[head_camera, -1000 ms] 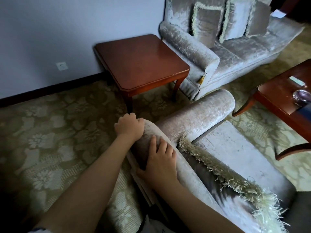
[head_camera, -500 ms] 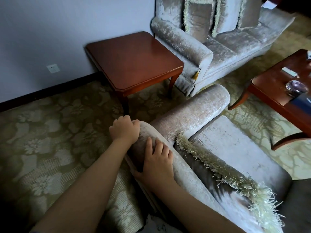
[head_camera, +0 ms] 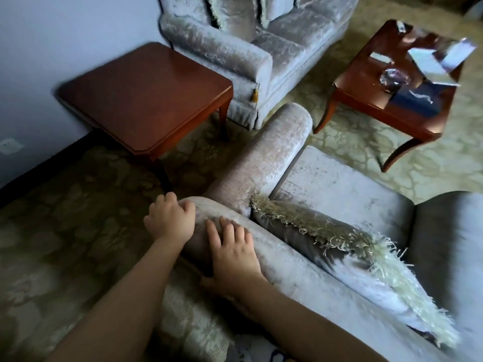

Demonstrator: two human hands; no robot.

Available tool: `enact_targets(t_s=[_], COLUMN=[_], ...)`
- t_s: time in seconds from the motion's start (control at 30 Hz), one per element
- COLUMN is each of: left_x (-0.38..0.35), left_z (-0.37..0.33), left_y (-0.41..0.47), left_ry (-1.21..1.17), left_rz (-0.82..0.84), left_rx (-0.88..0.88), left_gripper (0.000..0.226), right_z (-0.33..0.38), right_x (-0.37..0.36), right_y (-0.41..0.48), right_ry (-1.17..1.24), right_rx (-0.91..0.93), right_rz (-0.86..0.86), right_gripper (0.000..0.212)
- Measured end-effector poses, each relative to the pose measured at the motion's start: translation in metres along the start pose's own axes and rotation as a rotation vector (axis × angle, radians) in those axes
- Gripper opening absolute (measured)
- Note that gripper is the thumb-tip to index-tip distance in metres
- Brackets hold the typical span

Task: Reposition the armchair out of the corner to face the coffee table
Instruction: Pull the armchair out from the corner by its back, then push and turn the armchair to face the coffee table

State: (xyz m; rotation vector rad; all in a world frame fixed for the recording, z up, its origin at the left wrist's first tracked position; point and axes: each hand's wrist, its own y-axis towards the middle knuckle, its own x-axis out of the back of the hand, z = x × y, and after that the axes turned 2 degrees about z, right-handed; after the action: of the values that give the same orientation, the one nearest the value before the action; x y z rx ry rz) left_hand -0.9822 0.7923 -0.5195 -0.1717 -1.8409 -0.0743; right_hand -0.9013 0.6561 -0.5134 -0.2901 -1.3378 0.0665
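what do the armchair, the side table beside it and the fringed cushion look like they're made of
The armchair: pale grey upholstery, likely crushed velvet or chenille; patchy sheen, mottled nap.
The side table: reddish-brown wood or veneer with a smooth satin polish; its top shows soft reflections.
The fringed cushion: darker glossy fabric, perhaps satin or velvet, edged in pale yarn-like fringe.

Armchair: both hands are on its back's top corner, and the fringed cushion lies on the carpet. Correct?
No. The head view shows the fringed cushion lying in the armchair against its back, not on the carpet. Left hand and right hand are on the back's corner.
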Motion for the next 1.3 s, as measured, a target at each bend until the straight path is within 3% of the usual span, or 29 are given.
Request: enact_targets(t_s=[0.2,0.33,0.43,0.6,0.67,0.73,0.93,1.1,1.3], left_x=[0.012,0.02,0.015,-0.019,-0.025,-0.026,-0.028,-0.037,-0.04], left_z=[-0.002,-0.019,-0.051,-0.107,-0.111,-0.112,-0.119,-0.118,-0.115], left_y=[-0.003,-0.009,-0.037,-0.132,-0.14,-0.132,-0.12,-0.118,-0.119], left_ry=[0.123,0.339,0.339,0.236,0.304,0.372,0.445,0.439,0.428], left_rz=[0.074,0.057,0.122,0.424,0.443,0.484,0.555,0.509,0.479], left_rx=[-0.06,-0.264,-0.481,-0.893,-0.931,-0.873,-0.874,-0.869,-0.866], left_gripper=[0.046,0.046,0.049,0.052,0.057,0.064,0.062,0.064,0.062], right_z=[0.003,-0.013,-0.049,-0.125,-0.146,-0.157,-0.167,-0.187,-0.19], right_x=[0.008,0.017,0.018,0.0,-0.013,-0.02,-0.02,-0.022,-0.023], right_y=[-0.008,-0.03,-0.077,-0.187,-0.228,-0.248,-0.238,-0.23,-0.227], right_ry=[-0.007,0.199,0.201,0.195,0.254,0.318,0.285,0.328,0.348], right_rx=[-0.025,-0.1,-0.31,-0.818,-1.051,-1.167,-1.094,-0.957,-0.953], right_rz=[-0.022,-0.145,-0.234,-0.287,-0.269,-0.21,-0.077,-0.008,0.032], right_gripper=[0.108,0.08,0.062,0.05,0.047,0.046,0.047,0.041,0.04])
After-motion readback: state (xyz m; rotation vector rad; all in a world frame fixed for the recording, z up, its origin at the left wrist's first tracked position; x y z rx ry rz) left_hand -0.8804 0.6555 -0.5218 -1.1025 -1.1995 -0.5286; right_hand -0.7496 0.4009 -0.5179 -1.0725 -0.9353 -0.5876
